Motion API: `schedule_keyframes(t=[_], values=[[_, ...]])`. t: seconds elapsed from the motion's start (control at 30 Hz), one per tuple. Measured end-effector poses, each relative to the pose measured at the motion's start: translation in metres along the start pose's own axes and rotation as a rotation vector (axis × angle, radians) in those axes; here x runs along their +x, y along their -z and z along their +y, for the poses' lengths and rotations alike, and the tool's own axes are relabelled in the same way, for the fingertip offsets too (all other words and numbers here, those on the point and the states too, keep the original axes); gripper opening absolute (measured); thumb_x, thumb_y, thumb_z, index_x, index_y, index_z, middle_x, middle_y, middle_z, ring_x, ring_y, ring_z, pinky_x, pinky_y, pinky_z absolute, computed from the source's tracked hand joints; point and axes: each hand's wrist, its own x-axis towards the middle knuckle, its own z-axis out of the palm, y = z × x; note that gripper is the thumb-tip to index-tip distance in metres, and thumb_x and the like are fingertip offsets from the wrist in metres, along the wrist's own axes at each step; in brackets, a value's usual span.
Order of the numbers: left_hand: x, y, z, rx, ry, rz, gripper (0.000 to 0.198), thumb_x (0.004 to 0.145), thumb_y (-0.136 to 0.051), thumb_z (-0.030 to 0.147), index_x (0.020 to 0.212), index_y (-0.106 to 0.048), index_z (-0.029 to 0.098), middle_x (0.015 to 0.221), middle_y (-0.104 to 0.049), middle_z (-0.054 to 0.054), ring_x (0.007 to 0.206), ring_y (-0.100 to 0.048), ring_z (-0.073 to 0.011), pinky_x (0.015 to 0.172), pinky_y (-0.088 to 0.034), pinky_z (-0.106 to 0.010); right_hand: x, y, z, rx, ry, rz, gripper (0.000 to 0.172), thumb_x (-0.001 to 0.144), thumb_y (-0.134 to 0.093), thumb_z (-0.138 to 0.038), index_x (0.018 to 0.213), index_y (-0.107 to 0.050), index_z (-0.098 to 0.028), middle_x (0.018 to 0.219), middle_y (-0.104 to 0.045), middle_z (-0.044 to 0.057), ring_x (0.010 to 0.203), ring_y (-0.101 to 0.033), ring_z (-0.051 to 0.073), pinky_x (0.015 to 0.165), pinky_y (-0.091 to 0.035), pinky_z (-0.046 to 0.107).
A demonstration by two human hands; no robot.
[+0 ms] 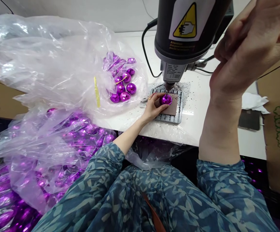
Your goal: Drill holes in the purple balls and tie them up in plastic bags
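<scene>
A white table runs across the middle of the frame against a pale wall, dark specks scattered around a metal base plate. On its brown board, just right of centre, is a purple ball below the drill; the left hand has thumb and fingers clamped around it. At upper right, the right hand has curled fingers; I cannot tell whether they grip anything. Clear plastic and more balls occupy the left; a phone, white tissue and cardboard box are at right.
</scene>
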Motion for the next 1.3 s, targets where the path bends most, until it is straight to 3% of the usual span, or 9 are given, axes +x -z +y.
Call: schedule_keyframes(t=[0.2,0.37,0.5,0.73,0.8,0.9,1.0,1.07,1.3], values=[[-0.001,-0.003,-0.001,-0.056,0.038,0.01,0.054,0.087,-0.083,0.048,0.129,-0.06,0.023,0.131,-0.065,-0.012,0.128,-0.06,-0.0287,0.115,-0.046,-0.048,-0.006,0.004,0.003,-0.035,0.05,-0.002,0.071,0.074,-0.049,-0.082,0.055,-0.02,-0.019,0.051,-0.031,0.001,0.045,-0.032,-0.002,0.056,-0.021,0.022],[-0.002,-0.003,-0.003,-0.071,0.029,0.009,0.055,0.088,-0.082,0.051,0.129,-0.059,0.023,0.132,-0.064,-0.012,0.13,-0.06,-0.029,0.116,-0.045,-0.049,-0.027,0.012,0.006,-0.088,0.159,0.046,0.062,0.091,-0.054,-0.058,0.062,-0.024,-0.012,0.052,-0.029,-0.002,0.05,-0.031,-0.004,0.062,-0.023,0.02],[-0.002,-0.003,-0.005,-0.096,0.025,0.003,0.059,0.087,-0.08,0.058,0.13,-0.059,0.024,0.132,-0.063,-0.013,0.129,-0.06,-0.0291,0.114,-0.047,-0.049,-0.044,0.015,0.012,-0.028,0.253,0.064,0.061,0.098,-0.056,-0.039,0.061,-0.016,-0.01,0.051,-0.02,-0.002,0.047,-0.035,-0.004,0.057,-0.018,0.02],[-0.003,-0.004,-0.008,-0.1,0.011,0.02,0.062,0.086,-0.079,0.065,0.129,-0.06,0.024,0.131,-0.062,-0.012,0.128,-0.06,-0.0293,0.115,-0.046,-0.051,-0.056,0.022,0.031,0.044,0.412,0.035,0.057,0.1,-0.055,-0.02,0.06,-0.015,-0.009,0.051,-0.02,-0.001,0.046,-0.034,-0.002,0.049,-0.02,0.019],[-0.003,-0.005,-0.009,-0.093,0.012,0.022,0.063,0.086,-0.079,0.065,0.129,-0.06,0.025,0.132,-0.062,-0.012,0.129,-0.06,-0.0292,0.116,-0.045,-0.051,-0.058,0.026,0.04,0.004,0.467,0.042,0.059,0.099,-0.055,-0.021,0.056,-0.017,-0.011,0.049,-0.023,0.0,0.045,-0.034,-0.001,0.047,-0.024,0.02],[-0.002,-0.005,-0.009,-0.085,0.007,0.022,0.062,0.086,-0.079,0.065,0.129,-0.06,0.025,0.132,-0.063,-0.011,0.128,-0.059,-0.029,0.115,-0.045,-0.051,-0.064,0.032,0.054,-0.084,0.476,0.085,0.069,0.101,-0.056,-0.039,0.052,-0.013,-0.015,0.044,-0.02,0.0,0.042,-0.033,0.001,0.044,-0.026,0.022],[-0.002,-0.005,-0.009,-0.078,0.003,0.028,0.064,0.085,-0.079,0.066,0.13,-0.06,0.024,0.131,-0.063,-0.011,0.128,-0.059,-0.0291,0.115,-0.045,-0.05,-0.068,0.034,0.065,-0.216,0.482,0.074,0.073,0.104,-0.046,-0.055,0.055,-0.006,-0.018,0.042,-0.015,0.0,0.04,-0.026,0.001,0.044,-0.027,0.023],[-0.002,-0.005,-0.009,-0.066,0.005,0.025,0.064,0.085,-0.079,0.065,0.131,-0.06,0.024,0.131,-0.063,-0.011,0.129,-0.059,-0.0291,0.116,-0.044,-0.05,-0.068,0.033,0.067,-0.275,0.505,0.077,0.071,0.105,-0.041,-0.056,0.058,-0.003,-0.018,0.041,-0.013,0.0,0.041,-0.025,0.002,0.044,-0.029,0.023],[-0.002,-0.005,-0.008,-0.066,0.032,0.023,0.06,0.086,-0.082,0.057,0.13,-0.06,0.023,0.133,-0.063,-0.012,0.132,-0.057,-0.0291,0.119,-0.042,-0.049,-0.067,0.026,0.061,0.114,0.803,-0.043,0.042,0.092,-0.046,-0.006,0.066,-0.015,-0.015,0.051,-0.022,-0.002,0.047,-0.027,0.001,0.046,-0.024,0.02]])
